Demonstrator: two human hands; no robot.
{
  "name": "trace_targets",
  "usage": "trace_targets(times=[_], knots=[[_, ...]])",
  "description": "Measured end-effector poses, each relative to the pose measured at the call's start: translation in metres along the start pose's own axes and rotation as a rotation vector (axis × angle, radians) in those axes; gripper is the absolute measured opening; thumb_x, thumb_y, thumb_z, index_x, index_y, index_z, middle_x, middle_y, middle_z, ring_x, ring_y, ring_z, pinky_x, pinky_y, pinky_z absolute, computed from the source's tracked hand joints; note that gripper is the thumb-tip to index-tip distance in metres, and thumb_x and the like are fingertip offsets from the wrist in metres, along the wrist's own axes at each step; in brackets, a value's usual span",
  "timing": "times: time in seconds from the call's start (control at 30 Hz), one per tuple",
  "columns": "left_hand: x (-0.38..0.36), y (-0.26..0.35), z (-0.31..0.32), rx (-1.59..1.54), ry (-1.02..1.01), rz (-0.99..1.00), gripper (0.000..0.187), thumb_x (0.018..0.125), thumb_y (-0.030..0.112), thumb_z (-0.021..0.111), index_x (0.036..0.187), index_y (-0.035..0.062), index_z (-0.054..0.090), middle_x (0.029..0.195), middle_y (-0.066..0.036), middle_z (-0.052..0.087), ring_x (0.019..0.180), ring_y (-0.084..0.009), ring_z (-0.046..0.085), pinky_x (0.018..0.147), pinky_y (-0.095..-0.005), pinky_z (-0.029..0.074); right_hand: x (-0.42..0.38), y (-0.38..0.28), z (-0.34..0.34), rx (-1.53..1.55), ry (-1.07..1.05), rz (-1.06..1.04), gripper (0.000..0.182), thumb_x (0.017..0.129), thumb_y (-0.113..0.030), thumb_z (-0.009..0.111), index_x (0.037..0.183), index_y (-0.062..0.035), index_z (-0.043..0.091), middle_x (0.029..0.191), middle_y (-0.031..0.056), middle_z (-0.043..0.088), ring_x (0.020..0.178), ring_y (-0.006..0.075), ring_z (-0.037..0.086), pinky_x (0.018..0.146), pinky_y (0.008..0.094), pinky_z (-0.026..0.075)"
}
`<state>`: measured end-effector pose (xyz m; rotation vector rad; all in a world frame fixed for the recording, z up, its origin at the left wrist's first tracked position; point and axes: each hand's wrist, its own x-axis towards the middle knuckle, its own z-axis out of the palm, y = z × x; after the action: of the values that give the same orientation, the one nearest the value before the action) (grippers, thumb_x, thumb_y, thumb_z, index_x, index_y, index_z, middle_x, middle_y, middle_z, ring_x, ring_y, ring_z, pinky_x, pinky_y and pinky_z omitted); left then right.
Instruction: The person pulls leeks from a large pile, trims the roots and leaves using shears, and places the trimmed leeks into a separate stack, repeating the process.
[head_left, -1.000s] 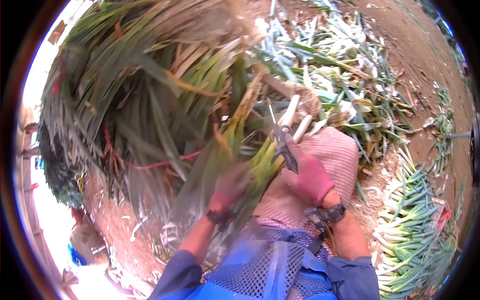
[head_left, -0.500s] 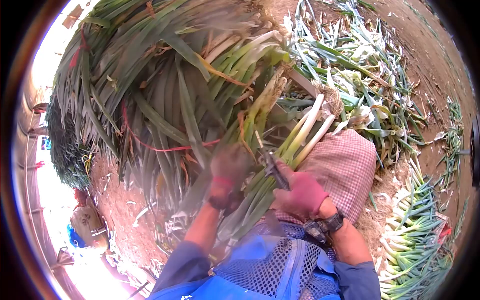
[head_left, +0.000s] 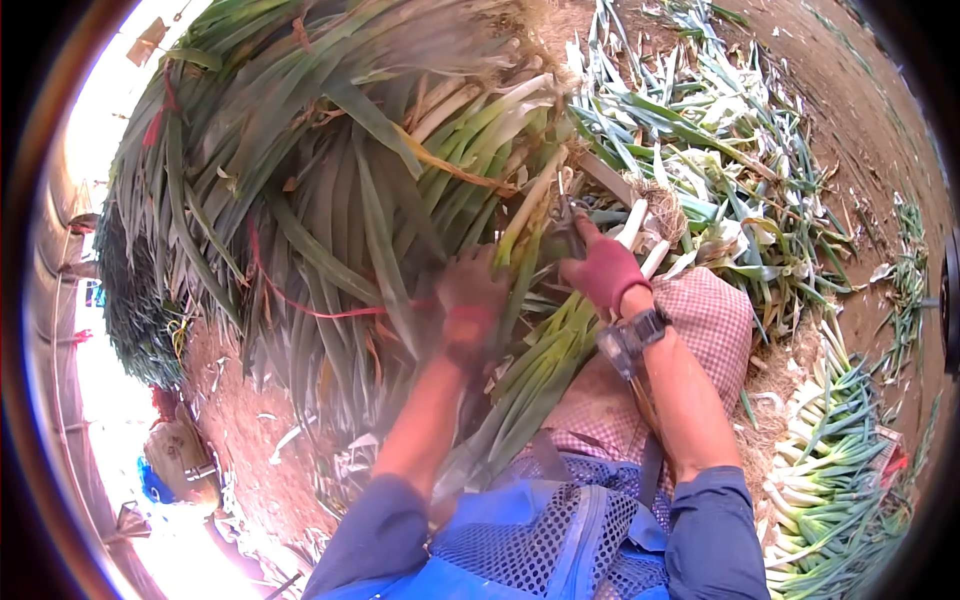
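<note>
My left hand [head_left: 474, 288], in a dirt-covered glove with a pinkish cuff, is closed round the green part of a leek [head_left: 533, 208] at the edge of the big heap. The leek's root end points up and right. My right hand [head_left: 608, 272], in a pinkish-red glove, grips a dark pistol-shaped air blow gun [head_left: 572, 235]. Its thin metal nozzle is close beside the leek's pale stalk. Under my right forearm, a few more leeks [head_left: 565, 345] lie across my lap, roots away from me, partly hidden by that hand.
A tall heap of untrimmed leeks [head_left: 330, 190], with a red tie, fills the left. Stripped leaves [head_left: 720, 140] litter the ground ahead. Cleaned leeks [head_left: 825, 470] lie in a row at right. My checked-cloth-covered knee [head_left: 705, 315] is beside the leeks on my lap.
Both hands have moved forward, away from my body. The blow gun's nozzle has gone from over my lap to the leek's pale stalk. My left hand has reached further up the leek.
</note>
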<state>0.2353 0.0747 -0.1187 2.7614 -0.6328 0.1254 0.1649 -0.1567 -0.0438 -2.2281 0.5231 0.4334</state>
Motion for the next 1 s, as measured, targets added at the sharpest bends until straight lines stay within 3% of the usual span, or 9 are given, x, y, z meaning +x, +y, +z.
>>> trace_targets(times=[0.13, 0.2, 0.33, 0.5, 0.57, 0.8, 0.9, 0.93, 1.0], knots=[[0.019, 0.010, 0.002, 0.196, -0.178, -0.086, 0.052, 0.084, 0.046, 0.074, 0.128, 0.0196, 0.072, 0.113, -0.013, 0.075, 0.106, -0.0332, 0.070, 0.093, -0.0457, 0.054, 0.006, 0.005, -0.008, -0.024, 0.028, 0.069, 0.086, 0.087, -0.033, 0.064, 0.165, -0.0114, 0.034, 0.109, 0.0281, 0.074, 0.101, 0.0419, 0.073, 0.092, 0.0471, 0.056], [0.028, 0.023, -0.018, 0.169, -0.377, -0.156, 0.056, 0.081, 0.051, 0.077, 0.126, 0.0190, 0.074, 0.110, -0.013, 0.077, 0.106, -0.0333, 0.071, 0.092, -0.0460, 0.054, -0.015, 0.006, -0.007, 0.001, 0.001, 0.033, 0.086, 0.087, -0.032, 0.064, 0.165, -0.0127, 0.032, 0.104, 0.0268, 0.075, 0.094, 0.0426, 0.074, 0.087, 0.0475, 0.058], [0.033, 0.033, -0.028, 0.010, -0.495, -0.212, 0.056, 0.078, 0.053, 0.080, 0.121, 0.0172, 0.077, 0.107, -0.014, 0.078, 0.104, -0.0341, 0.073, 0.091, -0.0463, 0.056, -0.074, 0.026, 0.012, 0.135, -0.016, -0.155, 0.086, 0.088, -0.033, 0.065, 0.165, -0.0106, 0.032, 0.089, 0.0236, 0.074, 0.079, 0.0433, 0.072, 0.078, 0.0489, 0.058], [0.004, 0.046, -0.047, -0.008, -0.634, -0.097, 0.054, 0.078, 0.053, 0.081, 0.116, 0.0148, 0.078, 0.103, -0.015, 0.078, 0.096, -0.0352, 0.075, 0.087, -0.0480, 0.057, -0.140, 0.024, 0.000, 0.102, -0.121, -0.141, 0.087, 0.086, -0.034, 0.069, 0.163, -0.0091, 0.036, 0.096, 0.0266, 0.072, 0.088, 0.0433, 0.072, 0.084, 0.0486, 0.057], [-0.026, 0.051, -0.047, -0.016, -0.633, -0.056, 0.052, 0.078, 0.052, 0.081, 0.114, 0.0143, 0.078, 0.099, -0.015, 0.077, 0.092, -0.0358, 0.074, 0.084, -0.0488, 0.057, -0.147, 0.026, -0.007, 0.045, -0.065, -0.055, 0.089, 0.084, -0.033, 0.072, 0.163, -0.0088, 0.037, 0.106, 0.0289, 0.070, 0.099, 0.0434, 0.071, 0.090, 0.0478, 0.055], [-0.080, 0.062, -0.048, -0.078, -0.530, 0.226, 0.045, 0.081, 0.049, 0.079, 0.104, 0.0100, 0.076, 0.088, -0.015, 0.073, 0.084, -0.0377, 0.072, 0.075, -0.0493, 0.056, -0.147, 0.029, 0.009, 0.054, -0.169, -0.254, 0.091, 0.086, -0.035, 0.071, 0.163, -0.0065, 0.035, 0.099, 0.0306, 0.071, 0.096, 0.0465, 0.071, 0.090, 0.0487, 0.055], [-0.098, 0.057, -0.034, -0.305, -0.327, 0.288, 0.039, 0.087, 0.041, 0.078, 0.106, 0.0073, 0.077, 0.085, -0.013, 0.071, 0.079, -0.0329, 0.072, 0.071, -0.0456, 0.057, -0.140, 0.023, 0.008, 0.003, -0.176, -0.071, 0.092, 0.086, -0.037, 0.071, 0.164, -0.0060, 0.033, 0.096, 0.0317, 0.071, 0.094, 0.0474, 0.071, 0.091, 0.0486, 0.055], [-0.107, 0.051, -0.022, -0.304, -0.327, 0.288, 0.039, 0.087, 0.041, 0.078, 0.106, 0.0073, 0.077, 0.085, -0.013, 0.071, 0.079, -0.0329, 0.072, 0.071, -0.0456, 0.057, -0.139, 0.023, 0.008, 0.005, -0.224, -0.100, 0.093, 0.086, -0.037, 0.070, 0.164, -0.0063, 0.031, 0.096, 0.0317, 0.071, 0.093, 0.0468, 0.072, 0.090, 0.0487, 0.055], [-0.127, 0.040, 0.001, -0.744, -0.281, -0.018, 0.031, 0.093, 0.030, 0.076, 0.107, 0.0035, 0.078, 0.085, -0.008, 0.072, 0.076, -0.0219, 0.070, 0.069, -0.0370, 0.055, -0.142, 0.019, 0.010, 0.010, -0.273, -0.128, 0.093, 0.087, -0.038, 0.070, 0.165, -0.0066, 0.029, 0.095, 0.0318, 0.071, 0.092, 0.0463, 0.072, 0.089, 0.0488, 0.055]])
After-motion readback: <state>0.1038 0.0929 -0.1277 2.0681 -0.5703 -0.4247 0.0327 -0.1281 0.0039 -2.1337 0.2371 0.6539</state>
